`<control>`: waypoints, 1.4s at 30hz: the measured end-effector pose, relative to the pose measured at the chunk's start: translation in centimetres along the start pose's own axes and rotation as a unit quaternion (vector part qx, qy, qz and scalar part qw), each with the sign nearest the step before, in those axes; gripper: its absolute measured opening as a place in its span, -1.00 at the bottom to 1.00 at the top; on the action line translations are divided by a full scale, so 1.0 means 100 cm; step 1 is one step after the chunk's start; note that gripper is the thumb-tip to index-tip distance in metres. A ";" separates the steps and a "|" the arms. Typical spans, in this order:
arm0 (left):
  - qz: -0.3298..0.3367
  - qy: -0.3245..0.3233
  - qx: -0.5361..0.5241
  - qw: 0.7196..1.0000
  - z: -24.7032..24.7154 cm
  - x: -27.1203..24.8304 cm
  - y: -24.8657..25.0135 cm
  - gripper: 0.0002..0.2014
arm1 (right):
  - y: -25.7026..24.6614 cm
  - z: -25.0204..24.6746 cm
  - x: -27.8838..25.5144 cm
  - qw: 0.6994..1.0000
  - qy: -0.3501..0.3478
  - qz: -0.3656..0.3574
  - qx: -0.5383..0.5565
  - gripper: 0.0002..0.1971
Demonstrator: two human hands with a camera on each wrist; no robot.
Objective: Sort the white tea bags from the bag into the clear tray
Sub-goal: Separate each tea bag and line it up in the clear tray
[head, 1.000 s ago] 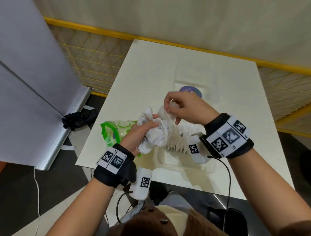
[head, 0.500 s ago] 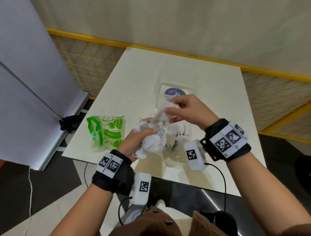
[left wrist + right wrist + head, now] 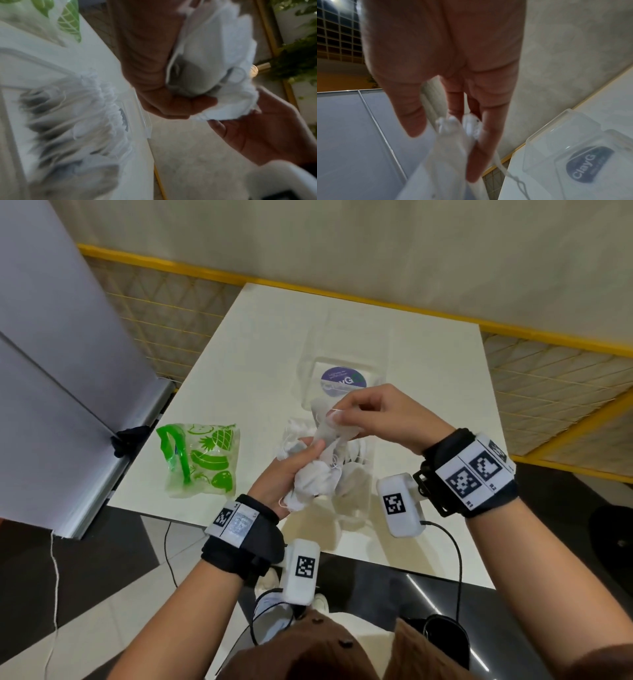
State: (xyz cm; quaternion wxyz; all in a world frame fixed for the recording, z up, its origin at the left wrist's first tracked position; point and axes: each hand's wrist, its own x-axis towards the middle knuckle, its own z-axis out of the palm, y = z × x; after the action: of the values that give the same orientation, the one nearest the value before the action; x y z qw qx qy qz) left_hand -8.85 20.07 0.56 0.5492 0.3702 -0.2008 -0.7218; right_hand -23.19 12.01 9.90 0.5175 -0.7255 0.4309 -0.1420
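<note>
The left hand [image 3: 284, 474] is closed around a crumpled bunch of white paper tea bags [image 3: 313, 482], its fingers curled about the bundle and its thumb laid on top, held above the near part of the white table [image 3: 260, 337]. The right hand [image 3: 373, 416], just beyond and to the right of the left, pinches the upper end of a single white tea bag [image 3: 330, 433] between thumb and fingertips; the lower end of that bag is still caught in the bunch, so the two hands are joined by it. In the right wrist view the fingers [image 3: 489, 135] close on the gathered top of the bag, and a thin white string [image 3: 508, 174] trails off it. Directly below both hands sits the clear plastic tray [image 3: 145, 121], with a row of white tea bags [image 3: 82, 121] already standing packed side by side inside it. Past the right hand's fingertips lies a clear plastic lid with a round purple label [image 3: 343, 381], flat on the table. To the left of the left hand, well apart from it, the transparent zip bag printed with green fruit [image 3: 200, 458] lies flat near the table edge.
</note>
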 end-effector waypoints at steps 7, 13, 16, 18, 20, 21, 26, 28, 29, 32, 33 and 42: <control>0.147 0.155 0.153 0.965 -0.008 0.005 0.010 -0.91 | 0.009 -0.003 0.013 0.997 0.028 0.010 -0.078 -0.90; 0.091 0.124 0.099 0.983 -0.013 0.004 0.021 -0.59 | 0.000 -0.002 0.026 0.998 0.066 -0.003 0.009 -0.83; 0.049 0.063 0.083 0.993 -0.012 0.004 0.027 -0.46 | -0.008 0.006 0.032 0.998 0.055 -0.008 0.027 -0.73; 0.046 0.043 0.081 0.995 -0.016 0.008 0.033 -0.59 | -0.013 0.009 0.036 0.999 0.046 0.002 0.029 -0.72; 0.047 0.015 0.079 0.996 -0.025 0.011 0.040 -0.61 | -0.018 0.010 0.041 0.998 0.044 0.010 0.054 -0.75; 0.044 0.008 0.086 0.995 -0.030 0.012 0.044 -0.60 | -0.020 0.010 0.043 0.997 0.041 0.012 0.072 -0.80; 0.017 0.033 0.053 0.998 -0.053 0.013 0.054 -0.51 | -0.032 0.018 0.054 0.987 0.034 0.009 0.154 -0.86; 0.020 0.035 0.040 0.998 -0.059 0.016 0.059 -0.63 | -0.035 0.024 0.060 0.992 0.029 0.010 0.125 -0.90; 0.021 0.047 0.047 0.998 -0.062 0.019 0.062 -0.68 | -0.036 0.027 0.063 0.994 0.026 0.012 0.105 -0.91; 0.044 0.043 0.072 0.996 -0.073 0.024 0.070 -0.71 | -0.039 0.034 0.072 0.998 0.032 0.003 0.058 -0.91; 0.040 0.040 0.072 0.996 -0.074 0.023 0.073 -0.71 | -0.041 0.035 0.074 0.998 0.037 -0.001 0.043 -0.93; -0.050 0.024 -0.028 0.998 -0.101 0.026 0.089 -0.83 | -0.073 0.038 0.084 0.954 0.160 -0.202 -0.154 -0.72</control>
State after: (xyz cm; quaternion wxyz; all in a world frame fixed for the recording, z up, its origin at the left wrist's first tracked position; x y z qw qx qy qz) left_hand 4.22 15.96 -0.57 0.5273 0.3819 -0.1485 -0.7443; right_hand -12.26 8.58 12.62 0.2843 -0.8359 0.3690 -0.2903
